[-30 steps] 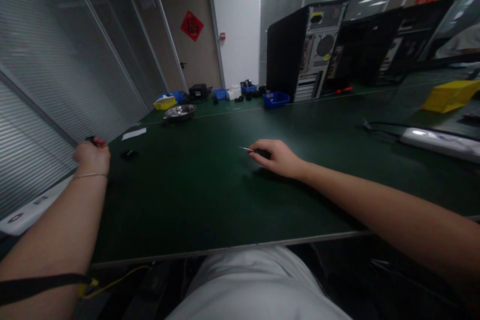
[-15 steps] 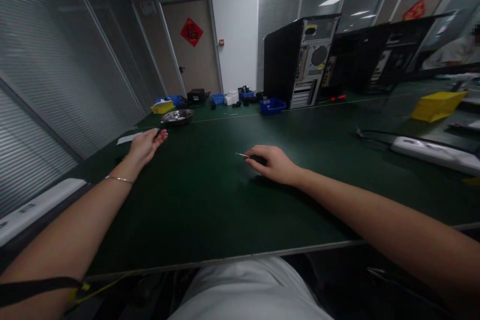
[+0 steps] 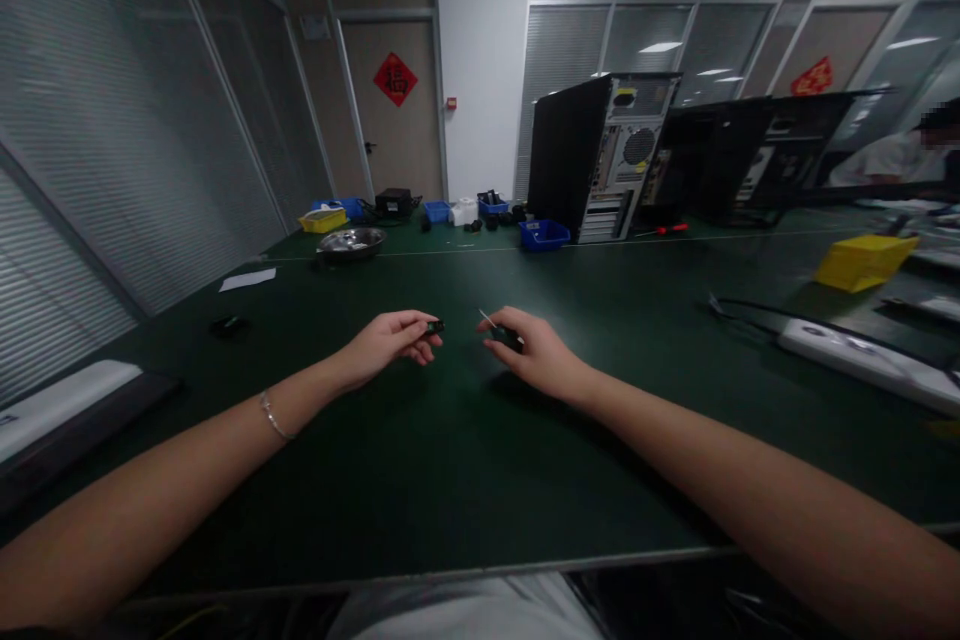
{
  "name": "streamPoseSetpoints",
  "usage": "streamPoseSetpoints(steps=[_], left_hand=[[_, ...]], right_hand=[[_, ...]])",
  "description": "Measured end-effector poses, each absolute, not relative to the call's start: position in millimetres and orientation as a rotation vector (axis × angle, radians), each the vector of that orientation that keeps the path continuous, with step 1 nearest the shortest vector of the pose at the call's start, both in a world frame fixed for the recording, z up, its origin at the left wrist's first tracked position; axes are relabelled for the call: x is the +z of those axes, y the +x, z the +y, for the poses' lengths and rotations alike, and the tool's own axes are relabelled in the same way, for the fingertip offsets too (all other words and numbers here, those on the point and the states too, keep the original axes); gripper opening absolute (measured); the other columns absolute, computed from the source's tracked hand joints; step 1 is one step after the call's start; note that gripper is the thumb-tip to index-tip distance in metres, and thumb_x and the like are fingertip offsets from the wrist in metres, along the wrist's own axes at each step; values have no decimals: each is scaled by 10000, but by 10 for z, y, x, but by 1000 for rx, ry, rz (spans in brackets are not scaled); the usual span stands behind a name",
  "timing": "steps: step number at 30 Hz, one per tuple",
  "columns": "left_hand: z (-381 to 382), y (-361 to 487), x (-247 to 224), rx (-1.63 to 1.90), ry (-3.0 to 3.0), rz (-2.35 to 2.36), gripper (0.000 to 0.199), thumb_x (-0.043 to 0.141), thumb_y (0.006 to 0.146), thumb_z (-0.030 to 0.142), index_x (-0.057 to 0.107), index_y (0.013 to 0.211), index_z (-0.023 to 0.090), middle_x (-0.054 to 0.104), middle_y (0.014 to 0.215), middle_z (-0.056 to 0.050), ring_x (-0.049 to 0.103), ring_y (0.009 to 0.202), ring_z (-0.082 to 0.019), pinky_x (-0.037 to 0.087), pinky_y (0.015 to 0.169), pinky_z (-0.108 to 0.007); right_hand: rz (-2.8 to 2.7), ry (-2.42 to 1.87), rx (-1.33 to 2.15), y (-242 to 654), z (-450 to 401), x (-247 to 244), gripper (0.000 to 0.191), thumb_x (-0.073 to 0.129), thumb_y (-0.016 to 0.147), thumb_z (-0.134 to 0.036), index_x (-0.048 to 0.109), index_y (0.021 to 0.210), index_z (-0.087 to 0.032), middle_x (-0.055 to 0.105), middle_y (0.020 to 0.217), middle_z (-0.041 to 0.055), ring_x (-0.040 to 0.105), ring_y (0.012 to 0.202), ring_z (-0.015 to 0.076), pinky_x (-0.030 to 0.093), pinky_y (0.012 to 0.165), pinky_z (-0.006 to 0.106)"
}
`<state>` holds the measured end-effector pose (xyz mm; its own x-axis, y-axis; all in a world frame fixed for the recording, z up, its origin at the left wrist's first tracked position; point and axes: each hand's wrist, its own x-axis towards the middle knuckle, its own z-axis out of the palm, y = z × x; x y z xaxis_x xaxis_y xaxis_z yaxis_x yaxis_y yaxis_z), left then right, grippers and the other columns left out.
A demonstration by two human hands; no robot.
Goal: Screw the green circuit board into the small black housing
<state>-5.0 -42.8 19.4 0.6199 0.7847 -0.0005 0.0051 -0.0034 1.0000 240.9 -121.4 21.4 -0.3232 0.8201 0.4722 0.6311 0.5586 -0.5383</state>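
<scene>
Over the middle of the dark green table [image 3: 420, 480], my left hand [image 3: 390, 340] pinches a small dark part [image 3: 435, 327] between thumb and fingers; its exact kind is too small to make out. Facing it from the right, my right hand [image 3: 536, 350] is closed around a screwdriver [image 3: 507, 336]. The driver's thin metal shaft points up and to the left, and its dark handle is partly hidden by the fingers. A narrow gap separates the shaft from the small part.
Behind the hands are a metal bowl [image 3: 351, 243], a blue bin [image 3: 544, 235] and a black computer case [image 3: 574, 160]. A white power strip [image 3: 862, 350] and a yellow bin [image 3: 862, 263] lie right. At left are a paper [image 3: 247, 280] and a dark object [image 3: 229, 325].
My left hand has come from near the metal bowl toward the table's middle, bringing the small dark part beside my right hand. The screwdriver's shaft now points more upward.
</scene>
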Motion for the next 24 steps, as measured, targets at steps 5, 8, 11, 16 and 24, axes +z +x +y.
streamPoseSetpoints(steps=[5, 8, 11, 16, 24], left_hand=[[-641, 212, 122, 636, 1482, 704, 235, 584, 881, 203, 635, 1085, 98, 689, 864, -94, 661, 693, -170, 520, 662, -308], [-737, 398, 123, 657, 1475, 710, 216, 580, 874, 164, 637, 1075, 106, 682, 818, -67, 644, 649, -142, 514, 638, -281], [-767, 605, 121, 693, 1431, 732, 168, 577, 873, 141, 647, 1023, 114, 665, 743, -44, 633, 632, -127, 505, 619, -253], [-733, 962, 111, 717, 1331, 744, 167, 561, 896, 167, 674, 1003, 106, 675, 756, -70, 623, 640, -111, 501, 632, -237], [-703, 1145, 148, 756, 1304, 691, 269, 548, 922, 239, 664, 1144, 141, 682, 910, -103, 603, 702, -108, 479, 673, -245]], right_hand=[[-2025, -1115, 400, 2367, -1221, 196, 138, 531, 907, -182, 657, 964, -194, 615, 908, 46, 581, 855, 183, 448, 755, 297], [-1993, -1111, 472, 2368, -1239, 123, 146, 525, 907, -187, 623, 1014, -192, 636, 935, 41, 591, 876, 182, 455, 770, 299], [-1931, -1124, 544, 2432, -1231, 20, 261, 561, 879, -207, 531, 1138, -190, 622, 943, 37, 590, 851, 180, 471, 753, 307], [-1862, -1103, 666, 2728, -1194, -52, 261, 546, 881, -250, 480, 1130, -203, 607, 945, 35, 605, 849, 181, 505, 758, 330], [-1867, -1096, 749, 3186, -1224, 65, 360, 520, 918, -346, 378, 1236, -257, 606, 922, 25, 597, 619, 143, 485, 470, 247]])
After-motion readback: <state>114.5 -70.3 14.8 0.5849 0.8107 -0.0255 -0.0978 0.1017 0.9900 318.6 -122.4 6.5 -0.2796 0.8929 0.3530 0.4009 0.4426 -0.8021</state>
